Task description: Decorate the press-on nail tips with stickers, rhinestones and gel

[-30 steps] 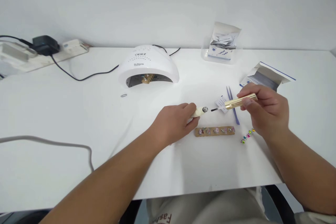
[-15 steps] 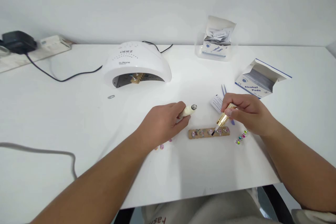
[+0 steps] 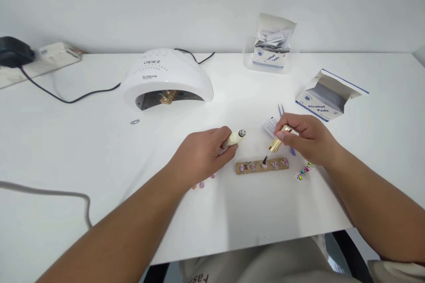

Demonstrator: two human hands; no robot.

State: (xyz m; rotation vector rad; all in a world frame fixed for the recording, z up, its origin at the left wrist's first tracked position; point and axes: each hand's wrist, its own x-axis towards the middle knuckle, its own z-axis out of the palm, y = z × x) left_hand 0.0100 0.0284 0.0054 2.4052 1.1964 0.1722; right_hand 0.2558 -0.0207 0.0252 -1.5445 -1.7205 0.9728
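My left hand [image 3: 207,152] is closed around a cream nail polish bottle [image 3: 234,138], tilted with its uncapped neck toward the right. Between the fingers of my right hand [image 3: 303,136] is a gold-capped nail polish brush [image 3: 280,139], its dark bristles pointing down at the middle nail on a brown strip [image 3: 246,169]. Several decorated press-on nails [image 3: 275,165] sit in a row along that strip. Colourful rhinestones [image 3: 304,171] lie just below my right hand. Pink gems [image 3: 201,185] are partly hidden by my left wrist. Purple tweezers [image 3: 292,151] and a paper packet [image 3: 270,127] lie partly behind my right hand.
A white nail lamp [image 3: 169,73] stands at the back left with a brown strip inside. Two alcohol pad boxes, one in a clear tray [image 3: 249,64] and one open box [image 3: 320,106], are at the back right. A black cable [image 3: 71,101] runs to a power strip [image 3: 59,55].
The brush has shifted slightly left and up, and its bristles now look splayed at the middle nail. Both hands still hold the same things. The whole view has shifted a little.
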